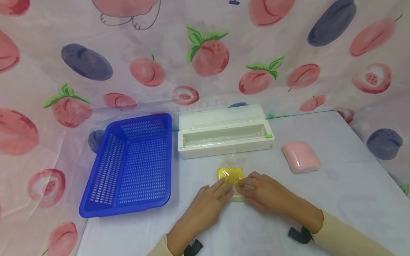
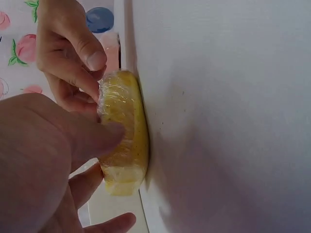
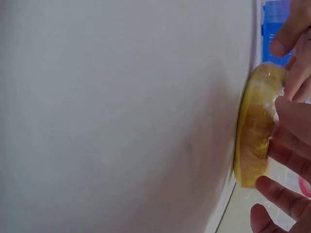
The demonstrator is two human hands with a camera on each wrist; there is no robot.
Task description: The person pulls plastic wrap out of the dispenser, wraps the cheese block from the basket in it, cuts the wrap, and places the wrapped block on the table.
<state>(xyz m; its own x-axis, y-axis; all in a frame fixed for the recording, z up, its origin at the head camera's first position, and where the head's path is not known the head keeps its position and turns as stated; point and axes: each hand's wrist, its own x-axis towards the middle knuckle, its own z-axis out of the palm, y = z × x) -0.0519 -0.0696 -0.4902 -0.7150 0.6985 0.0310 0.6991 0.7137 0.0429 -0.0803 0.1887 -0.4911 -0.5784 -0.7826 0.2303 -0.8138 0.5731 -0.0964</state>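
A small yellow sponge-like block [image 1: 231, 174] lies on the table, wrapped in shiny clear cling film [image 1: 233, 160]. A loose, wrinkled piece of that film stretches past its far end. My left hand [image 1: 209, 201] rests on the block's left side with fingers extended. In the left wrist view, its thumb presses the film on the yellow block [image 2: 127, 104]. From the right, my right hand [image 1: 269, 193] touches the film with slightly bent fingers. The right wrist view has its fingers spread along the wrapped block [image 3: 256, 131], with both hands close together over it.
Behind the block stands a white cling film dispenser [image 1: 225, 146], its lid raised and a green slide cutter [image 1: 268, 136] at the right end. A blue plastic basket [image 1: 168, 160] sits left. To the right lies a film-wrapped pink block [image 1: 301, 156]. A fruit-print cloth hangs behind the table.
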